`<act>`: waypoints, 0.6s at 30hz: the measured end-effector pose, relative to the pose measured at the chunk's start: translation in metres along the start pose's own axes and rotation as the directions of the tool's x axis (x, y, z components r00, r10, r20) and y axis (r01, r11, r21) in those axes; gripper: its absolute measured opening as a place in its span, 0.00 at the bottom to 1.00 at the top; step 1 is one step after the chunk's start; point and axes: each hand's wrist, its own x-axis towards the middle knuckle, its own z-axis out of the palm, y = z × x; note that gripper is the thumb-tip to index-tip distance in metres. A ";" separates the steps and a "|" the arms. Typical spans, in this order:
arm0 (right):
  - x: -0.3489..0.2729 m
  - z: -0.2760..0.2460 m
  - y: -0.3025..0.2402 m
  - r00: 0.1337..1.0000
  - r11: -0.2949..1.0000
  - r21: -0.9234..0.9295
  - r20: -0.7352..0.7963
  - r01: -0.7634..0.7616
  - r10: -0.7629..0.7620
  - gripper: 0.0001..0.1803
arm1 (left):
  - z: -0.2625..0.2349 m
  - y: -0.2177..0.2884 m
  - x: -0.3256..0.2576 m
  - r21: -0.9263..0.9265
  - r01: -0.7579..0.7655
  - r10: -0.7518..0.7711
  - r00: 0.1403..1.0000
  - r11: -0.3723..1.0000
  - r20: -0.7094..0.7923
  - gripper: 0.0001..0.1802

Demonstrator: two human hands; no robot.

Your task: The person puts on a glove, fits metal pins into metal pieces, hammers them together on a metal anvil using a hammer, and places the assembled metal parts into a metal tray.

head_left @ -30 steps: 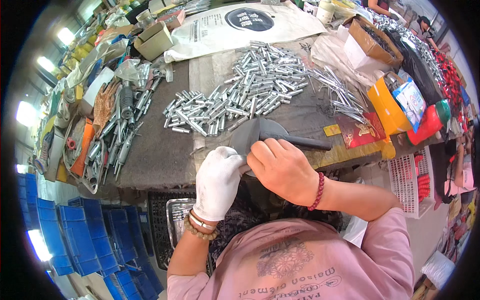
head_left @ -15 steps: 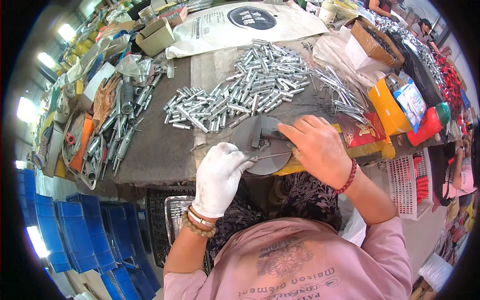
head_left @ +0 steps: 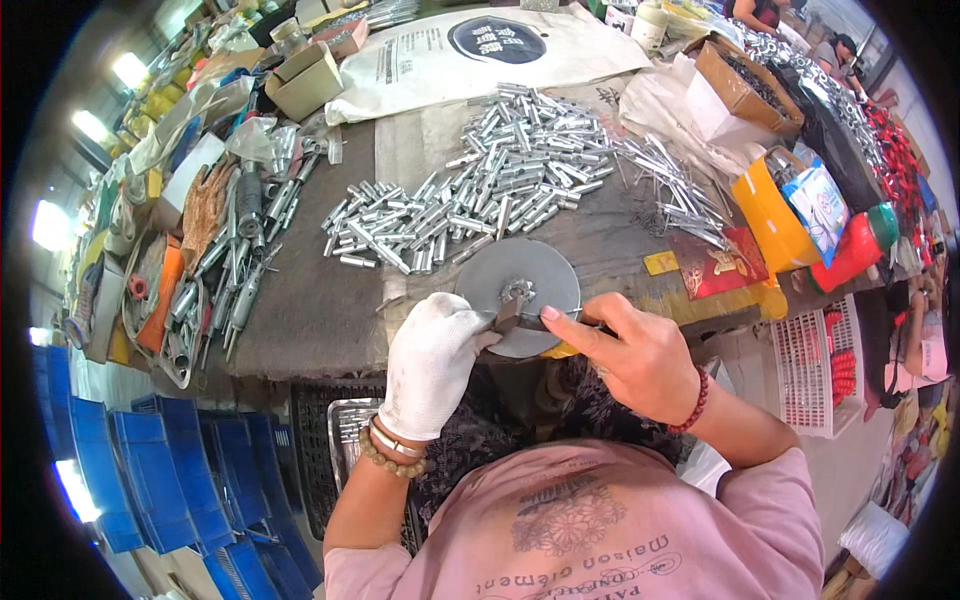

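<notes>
My left hand point(head_left: 432, 362), in a white knit glove, is closed at the near left edge of a round grey metal disc point(head_left: 545, 268). What its pinched fingertips hold is hidden. A small dark block point(head_left: 509, 314) stands on the disc beside them, with bright metal bits point(head_left: 519, 289) just behind it. My bare right hand point(head_left: 640, 362) is at the disc's right side. Its index finger reaches toward the block while the other fingers curl round something dark and mostly hidden. Beyond the disc lies a heap of short silver metal tubes point(head_left: 505, 205).
Thin metal rods point(head_left: 690, 205) lie right of the heap, near a red packet point(head_left: 722, 262) and a yellow container point(head_left: 768, 215). Tools and a work glove point(head_left: 207, 200) crowd the left side. Blue bins point(head_left: 160, 470) stand lower left; a white basket point(head_left: 790, 375) stands at right.
My right hand has come down and nearer me, off the disc's middle. The dark piece that stood upright there is gone from that spot; a dark block now shows by my left fingertips.
</notes>
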 end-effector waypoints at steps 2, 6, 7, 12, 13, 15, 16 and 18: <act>0.001 0.005 0.008 0.999 0.998 0.055 -0.025 -0.035 0.037 0.36 | 0.000 0.000 0.002 -0.046 0.000 -0.001 1.000 0.999 -0.013 0.11; 0.013 -0.001 0.016 0.972 0.944 0.237 0.005 -0.229 0.235 0.35 | -0.004 -0.002 0.001 -0.084 0.019 -0.018 1.000 0.996 0.010 0.11; 0.014 0.000 0.018 0.972 0.944 0.238 0.005 -0.230 0.235 0.35 | -0.005 -0.002 0.001 -0.083 0.020 -0.019 1.000 0.996 0.011 0.11; 0.019 0.002 0.012 0.999 0.988 -0.154 -0.039 -0.027 0.021 0.25 | -0.006 0.003 -0.001 -0.046 0.036 -0.036 0.999 0.998 -0.003 0.10; 0.017 0.001 0.004 0.999 0.990 -0.141 0.026 -0.021 0.025 0.21 | -0.006 0.003 -0.002 -0.045 0.038 -0.039 0.999 0.998 -0.002 0.10; 0.011 0.008 -0.004 0.994 0.992 -0.121 0.093 -0.039 0.051 0.14 | -0.004 0.002 -0.005 -0.086 0.094 -0.095 0.995 0.992 -0.007 0.10; 0.007 0.009 -0.009 0.985 0.992 -0.048 0.120 -0.118 0.123 0.13 | -0.005 0.003 -0.006 -0.084 0.097 -0.098 0.995 0.992 -0.007 0.10; 0.001 0.013 -0.017 0.956 0.963 0.088 0.174 -0.256 0.238 0.13 | -0.006 0.006 -0.008 -0.029 0.084 -0.084 0.996 0.996 -0.006 0.14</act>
